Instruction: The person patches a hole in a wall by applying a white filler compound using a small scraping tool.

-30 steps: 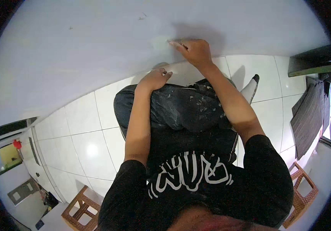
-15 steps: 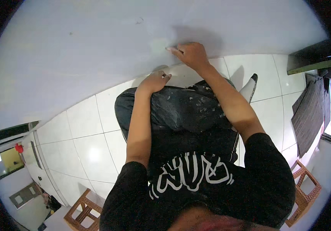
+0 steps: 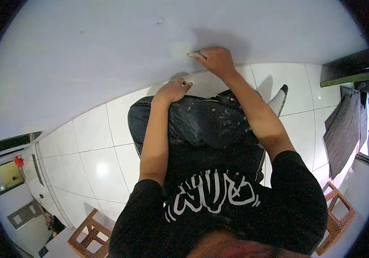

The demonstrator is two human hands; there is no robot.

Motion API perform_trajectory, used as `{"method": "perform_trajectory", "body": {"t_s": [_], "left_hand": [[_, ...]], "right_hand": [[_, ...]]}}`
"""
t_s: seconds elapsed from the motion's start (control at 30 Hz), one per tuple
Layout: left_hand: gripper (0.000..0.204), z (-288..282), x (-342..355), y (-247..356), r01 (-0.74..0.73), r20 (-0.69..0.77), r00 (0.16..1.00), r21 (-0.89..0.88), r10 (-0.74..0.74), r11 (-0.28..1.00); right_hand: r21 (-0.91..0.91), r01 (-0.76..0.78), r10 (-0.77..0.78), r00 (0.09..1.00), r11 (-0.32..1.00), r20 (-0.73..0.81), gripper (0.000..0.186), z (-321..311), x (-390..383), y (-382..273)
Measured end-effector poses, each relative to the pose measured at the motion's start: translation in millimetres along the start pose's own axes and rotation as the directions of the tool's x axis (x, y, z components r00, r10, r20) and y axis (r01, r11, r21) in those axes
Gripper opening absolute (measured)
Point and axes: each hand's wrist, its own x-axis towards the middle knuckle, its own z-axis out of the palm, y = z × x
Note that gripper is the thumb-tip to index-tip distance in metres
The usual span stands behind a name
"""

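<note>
My right hand point(image 3: 217, 60) is closed, its fingers curled and the thumb side against the pale wall point(image 3: 120, 47). What it pinches, if anything, is too small to make out. By the thumb tip is a faint lighter patch point(image 3: 179, 50) on the wall. Lower and to the left, my left hand point(image 3: 173, 91) lies over my bent leg, close to the foot of the wall, with its fingers curled in. Anything inside those fingers is hidden. My dark trousers point(image 3: 193, 122) carry whitish smudges.
White floor tiles point(image 3: 96, 161) surround me. A brown woven stool point(image 3: 90, 232) stands at the lower left, another woven stool point(image 3: 337, 217) at the lower right. A dark grey mat point(image 3: 343, 129) lies at the right, below a dark ledge with a green edge point(image 3: 350, 77).
Both hands stay almost where they were, the right one still at the wall. The whole view has shifted very slightly.
</note>
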Motion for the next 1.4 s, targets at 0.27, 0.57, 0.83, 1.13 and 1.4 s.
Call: {"method": "perform_trajectory", "body": {"t_s": [0.27,0.57,0.83,1.13,1.4], "left_hand": [[0.061,5,3,-8,-0.094,-0.066,0.994,-0.053,0.09,0.994],[0.061,4,2,-5,-0.057,-0.031,0.998,-0.095,0.054,0.994],[0.062,-5,-3,3,-0.016,0.053,0.998,-0.026,0.018,1.0],[0.063,-1,-1,1,-0.021,-0.012,1.0,-0.057,0.021,0.998],[0.061,6,7,-9,-0.083,-0.004,0.997,-0.054,0.083,0.995]], "right_hand": [[-0.056,-0.032,0.037,0.994,0.998,0.1,0.055,1,-2,-4],[-0.032,-0.015,0.017,0.997,0.999,0.077,0.057,7,-4,-2],[0.001,-0.076,0.076,0.996,0.997,0.035,0.059,2,-4,-8],[0.116,-0.096,0.098,0.995,0.989,-0.012,0.062,2,-2,-12],[0.013,-0.062,0.061,0.998,0.998,0.035,0.055,12,-2,-10]]}}
